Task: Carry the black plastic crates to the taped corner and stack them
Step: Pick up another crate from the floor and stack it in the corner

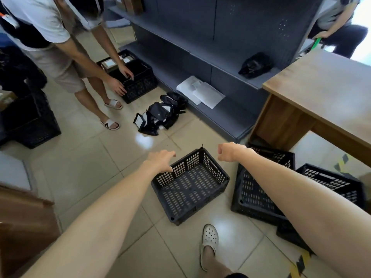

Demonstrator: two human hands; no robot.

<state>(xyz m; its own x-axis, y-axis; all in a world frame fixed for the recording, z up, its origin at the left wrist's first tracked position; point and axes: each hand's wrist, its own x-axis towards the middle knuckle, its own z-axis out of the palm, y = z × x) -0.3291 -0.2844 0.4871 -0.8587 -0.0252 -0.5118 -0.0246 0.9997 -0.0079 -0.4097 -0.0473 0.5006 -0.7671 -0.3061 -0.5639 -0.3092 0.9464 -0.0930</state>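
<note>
Fingers of the left hand (160, 160) spread loosely, empty, over the near-left rim of an empty black crate (189, 185) on the tiled floor (84, 173). Right hand (227, 151) hangs half-curled, gripping nothing, beyond the crate's far corner. More stacked crates (259, 189) sit just right, beside yellow-black tape (300, 262).

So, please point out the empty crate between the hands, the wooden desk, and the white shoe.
Empty crate (188, 187), head view, its slatted floor.
Wooden desk (325, 91), head view, its bare top.
White shoe (209, 236), head view, its perforated toe.
</note>
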